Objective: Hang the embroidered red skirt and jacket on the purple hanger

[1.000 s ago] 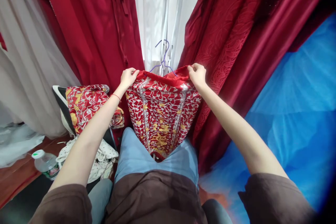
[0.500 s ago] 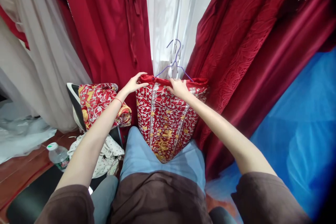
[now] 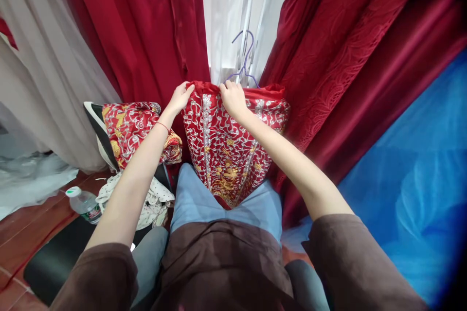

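A red garment (image 3: 228,150) embroidered in silver and gold hangs in front of me over my lap, on a purple wire hanger (image 3: 245,56) whose hook sticks up above it. My left hand (image 3: 179,98) pinches the garment's top edge at its left corner. My right hand (image 3: 232,99) grips the top edge near the middle, just below the hanger's neck. Both hands have their fingers closed on the cloth.
Dark red curtains (image 3: 328,58) hang left and right, with white sheer curtain (image 3: 233,9) between. A second embroidered red piece (image 3: 134,131) lies on a chair at left, over spotted white cloth (image 3: 149,204). A water bottle (image 3: 83,201) lies on the wooden floor. Blue plastic sheeting (image 3: 412,165) fills the right.
My right hand has slid from the garment's right corner to the middle of its top edge. The garment and hanger have risen slightly. My left hand keeps its hold.
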Demonstrator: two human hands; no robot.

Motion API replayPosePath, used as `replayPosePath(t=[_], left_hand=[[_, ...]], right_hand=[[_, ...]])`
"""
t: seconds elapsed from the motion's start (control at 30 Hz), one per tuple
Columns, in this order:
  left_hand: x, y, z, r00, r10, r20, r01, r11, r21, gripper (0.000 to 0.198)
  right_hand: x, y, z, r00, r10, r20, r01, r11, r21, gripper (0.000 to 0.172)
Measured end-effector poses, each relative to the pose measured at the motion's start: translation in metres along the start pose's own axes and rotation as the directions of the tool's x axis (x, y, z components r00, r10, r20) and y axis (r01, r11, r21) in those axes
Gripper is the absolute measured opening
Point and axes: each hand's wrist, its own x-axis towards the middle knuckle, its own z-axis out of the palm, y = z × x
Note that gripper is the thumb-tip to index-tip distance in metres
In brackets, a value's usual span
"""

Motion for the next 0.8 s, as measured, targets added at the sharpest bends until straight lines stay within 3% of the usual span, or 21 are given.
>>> replayPosePath(t=[0.07, 0.13, 0.23, 0.37, 0.57, 0.67, 0.8], left_hand=[[-0.004, -0.008, 0.000, 0.998, -0.049, -0.027, 0.047, 0.997, -0.069, 0.033], [-0.007, -0.012, 0.002, 0.997, -0.071, -0.035, 0.066, 0.991, -0.119, 0.036], [-0.009, -0.011, 0.007, 0.996, -0.074, -0.043, 0.067, 0.988, -0.138, 0.035], [-0.010, -0.006, 0.008, 0.993, -0.102, -0.059, 0.093, 0.986, -0.139, 0.031], [-0.014, -0.003, 0.007, 0.993, -0.120, -0.002, 0.119, 0.987, -0.104, 0.030], [-0.013, -0.001, 0.009, 0.994, -0.108, -0.021, 0.107, 0.994, -0.017, 0.031], [-0.018, 0.005, 0.012, 0.996, -0.071, -0.048, 0.077, 0.988, 0.131, 0.031]], right_hand=[[-0.004, -0.005, 0.007, 1.000, -0.021, -0.015, 0.022, 1.000, 0.009, 0.046], [-0.009, -0.011, 0.012, 0.993, -0.122, -0.009, 0.122, 0.992, 0.021, 0.047], [-0.015, -0.019, 0.021, 0.949, -0.315, 0.016, 0.315, 0.949, 0.012, 0.044], [-0.016, -0.019, 0.034, 0.910, -0.413, 0.015, 0.413, 0.911, -0.003, 0.033], [-0.011, -0.013, 0.036, 0.780, -0.616, 0.107, 0.619, 0.785, 0.009, 0.040], [-0.013, -0.016, 0.027, 0.757, -0.628, 0.180, 0.639, 0.769, -0.003, 0.049], [-0.012, -0.027, 0.017, 0.792, -0.567, 0.225, 0.588, 0.808, -0.035, 0.051]])
